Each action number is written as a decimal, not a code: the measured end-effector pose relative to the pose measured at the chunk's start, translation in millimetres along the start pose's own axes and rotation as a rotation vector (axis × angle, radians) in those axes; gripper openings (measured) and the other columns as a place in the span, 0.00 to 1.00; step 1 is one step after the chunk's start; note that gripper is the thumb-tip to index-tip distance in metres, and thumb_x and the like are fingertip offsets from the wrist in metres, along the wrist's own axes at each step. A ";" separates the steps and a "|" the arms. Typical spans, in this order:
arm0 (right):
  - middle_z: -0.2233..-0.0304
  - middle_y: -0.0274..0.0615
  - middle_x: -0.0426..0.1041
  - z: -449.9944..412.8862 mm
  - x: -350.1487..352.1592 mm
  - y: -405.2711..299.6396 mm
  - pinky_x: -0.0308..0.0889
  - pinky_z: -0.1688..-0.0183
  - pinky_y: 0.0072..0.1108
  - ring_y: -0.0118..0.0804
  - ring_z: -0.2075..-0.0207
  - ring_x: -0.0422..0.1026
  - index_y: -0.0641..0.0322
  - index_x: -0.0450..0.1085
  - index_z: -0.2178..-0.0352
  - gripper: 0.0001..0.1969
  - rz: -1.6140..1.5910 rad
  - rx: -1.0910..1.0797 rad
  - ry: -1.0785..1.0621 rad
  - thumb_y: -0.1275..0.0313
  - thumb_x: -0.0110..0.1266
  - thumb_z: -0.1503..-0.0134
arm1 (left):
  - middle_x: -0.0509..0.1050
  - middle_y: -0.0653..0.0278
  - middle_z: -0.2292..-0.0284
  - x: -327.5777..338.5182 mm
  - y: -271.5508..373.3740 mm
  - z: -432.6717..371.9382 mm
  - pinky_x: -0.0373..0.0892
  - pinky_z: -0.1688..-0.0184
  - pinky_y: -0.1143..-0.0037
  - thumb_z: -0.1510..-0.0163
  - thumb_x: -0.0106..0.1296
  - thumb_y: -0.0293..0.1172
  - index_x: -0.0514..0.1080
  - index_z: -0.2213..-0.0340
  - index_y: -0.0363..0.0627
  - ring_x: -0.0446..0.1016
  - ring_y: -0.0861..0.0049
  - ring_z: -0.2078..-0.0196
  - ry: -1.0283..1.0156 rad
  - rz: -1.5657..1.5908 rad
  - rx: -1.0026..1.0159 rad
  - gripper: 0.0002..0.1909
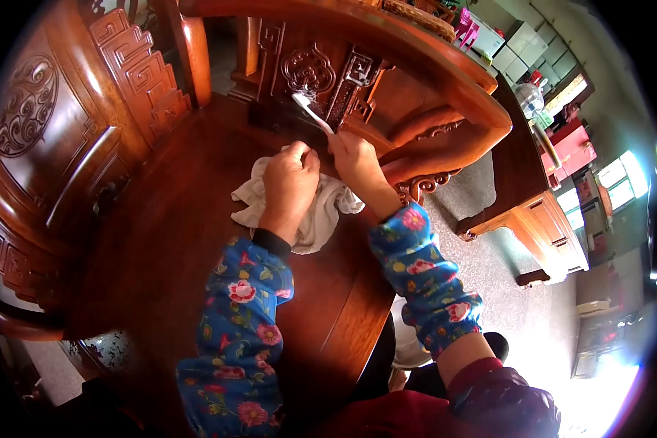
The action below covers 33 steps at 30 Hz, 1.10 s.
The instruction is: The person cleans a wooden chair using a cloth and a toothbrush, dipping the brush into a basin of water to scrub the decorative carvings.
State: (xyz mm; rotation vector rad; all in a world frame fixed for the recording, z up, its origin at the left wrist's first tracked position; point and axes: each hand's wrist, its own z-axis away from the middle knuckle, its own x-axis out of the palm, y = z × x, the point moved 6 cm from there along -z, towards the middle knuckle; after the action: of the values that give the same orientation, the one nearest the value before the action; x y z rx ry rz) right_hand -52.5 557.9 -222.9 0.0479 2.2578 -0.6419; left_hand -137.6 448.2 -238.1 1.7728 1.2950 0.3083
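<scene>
A white toothbrush point(313, 114) is in my right hand point(357, 160), gripped by its handle. Its bristle end meets the lower part of a carved dark wood panel point(308, 70), where white suds show. My left hand point(291, 178) is curled closed over a crumpled whitish cloth point(323, 216); its underside is hidden, and no held thing shows. The cloth lies on the polished wooden seat point(159, 219) of a large carved chair. Blue floral sleeve covers are on both forearms.
A curved wooden armrest point(443, 71) arches over the panel and comes down at the right. The carved backrest point(49, 126) rises at the left. A metal basin point(408, 339) stands below the seat's right edge. Beyond is a wooden table point(525, 219) on a speckled floor point(498, 274).
</scene>
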 end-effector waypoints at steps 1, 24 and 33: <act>0.76 0.57 0.71 4.5 -0.5 7.1 0.66 0.69 0.38 0.59 0.71 0.70 0.68 0.69 0.75 0.12 -0.125 0.181 -0.030 0.68 0.46 0.44 | 0.73 0.50 0.78 -2.7 -0.1 0.4 0.67 0.72 0.66 0.51 0.51 0.29 0.71 0.75 0.38 0.72 0.55 0.75 0.005 0.000 -0.003 0.06; 0.77 0.55 0.70 -15.5 -7.5 -3.1 0.64 0.69 0.39 0.59 0.73 0.69 0.67 0.70 0.75 0.12 -0.021 -0.026 0.024 0.68 0.46 0.44 | 0.73 0.50 0.78 -5.4 -2.0 -0.4 0.67 0.73 0.64 0.53 0.51 0.27 0.71 0.77 0.39 0.71 0.53 0.75 0.049 0.031 -0.095 0.05; 0.77 0.57 0.71 -13.9 -4.4 -5.4 0.65 0.70 0.39 0.59 0.72 0.70 0.67 0.68 0.78 0.13 -0.126 0.131 0.082 0.67 0.46 0.43 | 0.73 0.50 0.78 -4.4 -5.5 -1.8 0.67 0.73 0.65 0.53 0.50 0.27 0.71 0.77 0.39 0.72 0.53 0.75 0.053 0.014 -0.089 0.04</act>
State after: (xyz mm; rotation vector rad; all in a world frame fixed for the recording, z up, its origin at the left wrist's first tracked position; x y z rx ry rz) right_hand -60.0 560.4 -209.5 -0.0035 2.3084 -0.8694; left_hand -144.1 445.6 -239.9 1.7091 1.2867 0.4166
